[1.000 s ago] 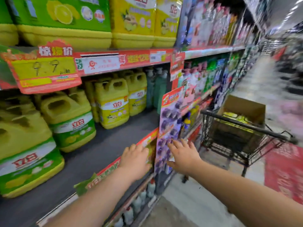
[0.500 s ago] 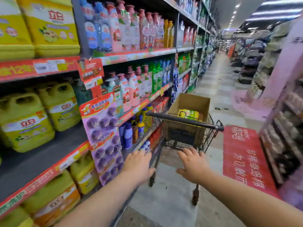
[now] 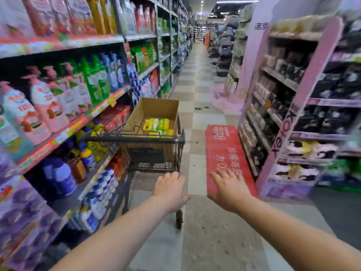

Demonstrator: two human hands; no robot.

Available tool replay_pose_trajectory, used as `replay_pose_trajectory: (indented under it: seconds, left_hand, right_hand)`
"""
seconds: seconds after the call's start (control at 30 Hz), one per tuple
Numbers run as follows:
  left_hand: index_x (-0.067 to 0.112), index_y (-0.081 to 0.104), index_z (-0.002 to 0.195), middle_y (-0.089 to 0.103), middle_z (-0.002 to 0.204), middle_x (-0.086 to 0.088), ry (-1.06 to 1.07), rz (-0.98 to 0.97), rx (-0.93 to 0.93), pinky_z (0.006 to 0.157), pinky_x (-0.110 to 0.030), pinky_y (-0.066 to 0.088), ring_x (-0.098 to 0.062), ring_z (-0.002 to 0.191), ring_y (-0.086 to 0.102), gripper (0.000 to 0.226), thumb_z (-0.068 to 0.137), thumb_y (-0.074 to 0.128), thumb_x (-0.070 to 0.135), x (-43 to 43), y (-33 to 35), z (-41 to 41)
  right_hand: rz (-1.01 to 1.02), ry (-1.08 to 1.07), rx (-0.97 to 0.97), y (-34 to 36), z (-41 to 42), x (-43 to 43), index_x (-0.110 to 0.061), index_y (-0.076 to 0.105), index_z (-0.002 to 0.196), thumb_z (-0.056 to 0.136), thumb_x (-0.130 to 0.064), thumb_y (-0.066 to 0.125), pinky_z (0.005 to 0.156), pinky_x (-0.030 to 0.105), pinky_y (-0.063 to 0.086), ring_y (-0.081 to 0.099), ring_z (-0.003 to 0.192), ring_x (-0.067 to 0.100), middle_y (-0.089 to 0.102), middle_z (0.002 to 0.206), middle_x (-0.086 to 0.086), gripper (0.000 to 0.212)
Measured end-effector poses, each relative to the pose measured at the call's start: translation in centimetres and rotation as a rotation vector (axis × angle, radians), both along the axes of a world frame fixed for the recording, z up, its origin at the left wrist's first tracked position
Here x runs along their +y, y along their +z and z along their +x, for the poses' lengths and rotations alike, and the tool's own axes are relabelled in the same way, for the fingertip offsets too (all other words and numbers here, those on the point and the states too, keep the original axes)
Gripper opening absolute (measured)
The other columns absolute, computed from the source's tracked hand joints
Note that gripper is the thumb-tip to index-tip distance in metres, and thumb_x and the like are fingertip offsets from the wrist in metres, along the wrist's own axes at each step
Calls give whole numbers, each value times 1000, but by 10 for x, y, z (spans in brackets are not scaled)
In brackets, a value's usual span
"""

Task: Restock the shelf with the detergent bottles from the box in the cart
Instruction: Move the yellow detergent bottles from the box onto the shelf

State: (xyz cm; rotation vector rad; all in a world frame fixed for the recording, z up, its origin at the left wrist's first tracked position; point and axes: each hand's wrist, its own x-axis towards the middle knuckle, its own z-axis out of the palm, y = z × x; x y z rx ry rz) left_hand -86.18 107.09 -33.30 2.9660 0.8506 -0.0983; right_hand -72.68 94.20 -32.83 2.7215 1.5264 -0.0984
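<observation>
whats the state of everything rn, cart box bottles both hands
cart: upright, handle not gripped
box: open, sitting in the cart
bottles: inside the box, below its rim
left hand: open, empty, off the handle
right hand: open, empty

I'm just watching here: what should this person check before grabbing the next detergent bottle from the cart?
1. Left hand free: ok, open, holding nothing.
2. Right hand free: ok, open, holding nothing.
3. Bottles left in the box: ok, yellow-green ones show inside.
4. Box top open: ok.
5. Hands at the cart handle: not ok, both are short of it.
6. Number of bottles left: cannot tell, the box walls hide part.
</observation>
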Motion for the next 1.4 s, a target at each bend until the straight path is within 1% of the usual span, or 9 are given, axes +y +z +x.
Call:
replay_pose_trajectory:
  seconds: [0.2, 0.33, 0.43, 0.57, 0.73, 0.87, 1.13, 1.27, 1.4]
  left_hand:
    - [20, 42, 130, 46, 132, -5, -151, 10, -5, 99, -41, 35, -28, 123, 42, 58, 84, 51, 54, 14, -15, 115]
    - [21, 40, 131, 46, 132, -3, -206, -25, -55, 101, -40, 34, -26, 123, 42, 58, 84, 52, 54, 51, -16, 197]
    - [21, 40, 131, 46, 130, -3, -221, -29, -60, 100, -39, 35, -25, 122, 43, 59, 84, 52, 55, 86, -6, 251]
    - [20, 41, 129, 48, 129, -3, -216, -9, -58, 98, -40, 37, -25, 119, 44, 57, 85, 50, 55, 137, 3, 308]
    - [20, 40, 133, 46, 133, -4, -193, -25, 3, 101, -41, 35, -26, 122, 43, 61, 85, 49, 56, 175, -16, 356]
    - [21, 40, 132, 47, 132, -3, -126, -7, 7, 99, -41, 36, -26, 122, 44, 61, 84, 49, 57, 210, -23, 398]
    - [21, 40, 133, 44, 134, -4, 113, 21, 56, 101, -39, 34, -26, 127, 39, 59, 85, 50, 54, 277, -23, 493]
    - [21, 41, 132, 44, 135, -4, 233, 14, 45, 102, -39, 34, -25, 127, 39, 58, 84, 51, 53, 298, -14, 533]
    - [20, 42, 129, 45, 132, -5, 367, -16, 41, 101, -43, 35, -27, 125, 40, 57, 84, 51, 53, 316, -19, 535]
  right_hand:
    - [-1, -117, -48, -4, 87, 0, -22, 25, 144, 87, -54, 49, 110, 48, 23, 22, 140, 28, 31, 149, 2, 70]
    - [-2, -153, -71, 5, 156, 35, -22, 19, 147, 88, -54, 49, 112, 51, 19, 18, 142, 29, 28, 152, 3, 74]
    - [-10, -171, -60, 13, 208, 66, -23, 16, 148, 88, -56, 48, 113, 52, 17, 13, 145, 30, 25, 153, 4, 76]
    - [13, -211, -38, 13, 265, 105, -24, 19, 147, 88, -56, 48, 112, 51, 20, 16, 144, 29, 27, 153, 3, 72]
    - [-48, -199, 5, -2, 323, 144, -22, 18, 148, 90, -54, 47, 114, 53, 19, 18, 143, 29, 27, 153, 4, 72]
    - [-59, -147, 12, -10, 383, 186, -22, 16, 149, 89, -56, 46, 114, 53, 16, 14, 145, 31, 24, 155, 4, 75]
    - [-55, 110, -2, -20, 518, 278, -22, 18, 148, 88, -52, 49, 114, 52, 17, 15, 144, 33, 24, 154, 6, 74]
    - [-41, 224, -34, -12, 578, 321, -19, 26, 144, 87, -53, 50, 113, 49, 23, 23, 139, 33, 33, 148, 7, 71]
    - [-86, 336, -39, -15, 603, 372, -19, 26, 143, 88, -54, 48, 110, 50, 25, 27, 137, 33, 34, 148, 7, 69]
